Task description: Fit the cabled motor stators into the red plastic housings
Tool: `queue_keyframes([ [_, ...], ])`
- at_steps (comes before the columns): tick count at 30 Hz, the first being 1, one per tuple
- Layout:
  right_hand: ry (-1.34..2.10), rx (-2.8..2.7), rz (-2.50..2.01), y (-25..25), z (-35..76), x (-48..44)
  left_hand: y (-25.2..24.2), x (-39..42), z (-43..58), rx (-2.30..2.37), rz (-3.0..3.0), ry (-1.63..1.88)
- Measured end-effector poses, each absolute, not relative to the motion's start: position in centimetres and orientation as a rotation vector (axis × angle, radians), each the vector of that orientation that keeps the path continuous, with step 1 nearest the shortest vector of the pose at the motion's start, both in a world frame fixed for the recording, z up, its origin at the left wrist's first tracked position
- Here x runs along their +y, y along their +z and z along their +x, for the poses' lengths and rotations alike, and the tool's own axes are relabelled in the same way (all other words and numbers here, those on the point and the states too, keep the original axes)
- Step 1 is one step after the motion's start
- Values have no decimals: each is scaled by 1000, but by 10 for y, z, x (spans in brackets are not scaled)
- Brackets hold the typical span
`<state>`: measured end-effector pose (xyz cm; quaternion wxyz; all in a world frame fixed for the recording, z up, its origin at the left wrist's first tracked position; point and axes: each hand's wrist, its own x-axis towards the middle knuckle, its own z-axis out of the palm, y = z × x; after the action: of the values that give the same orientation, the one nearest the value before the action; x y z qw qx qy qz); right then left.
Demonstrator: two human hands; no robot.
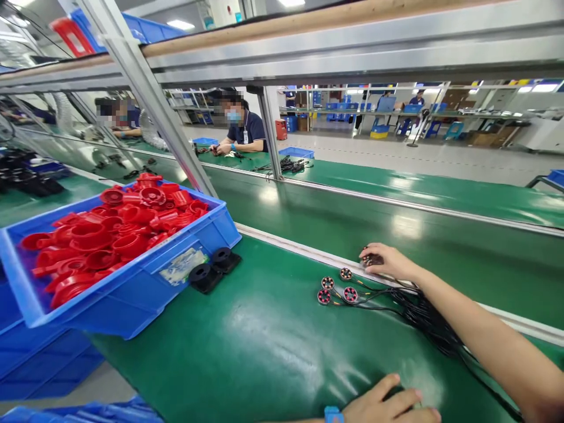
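Note:
My right hand (388,260) is stretched over the white rail, its fingers closed around a small dark motor coil (372,259), partly hidden by the fingers. Several similar round coils with copper-coloured windings, one of them a motor coil (350,294), lie on the green mat just to the left of that hand. Their black cables (423,317) run into a bundle beneath my right forearm. Low in the view, my left hand (388,405) is spread just above or on the mat, fingers apart, with nothing visible in it. A blue band is on its wrist.
A blue crate (176,276) piled with red plastic parts (127,229) stands at left, with two black parts (214,270) beside it. A metal post (150,100) and overhead beam cross the view. Beyond the conveyor (335,205), a masked person (247,132) sits working.

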<state>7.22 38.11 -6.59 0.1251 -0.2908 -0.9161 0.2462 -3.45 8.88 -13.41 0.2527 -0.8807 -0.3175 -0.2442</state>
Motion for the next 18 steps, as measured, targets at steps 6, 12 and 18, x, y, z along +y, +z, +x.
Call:
queue_keyframes([
  [6, 669, -2883, -751, -60, 48, 328, -97, 103, -69, -1187, -2464, -1018],
  [12, 411, -2522, -1029, -39, 127, 272, -72, 142, -147, -1883, -2280, -865],
  [18, -91, -2456, -1401, -63, 190, 211, -83, 156, -170, -2057, -2346, -437],
])
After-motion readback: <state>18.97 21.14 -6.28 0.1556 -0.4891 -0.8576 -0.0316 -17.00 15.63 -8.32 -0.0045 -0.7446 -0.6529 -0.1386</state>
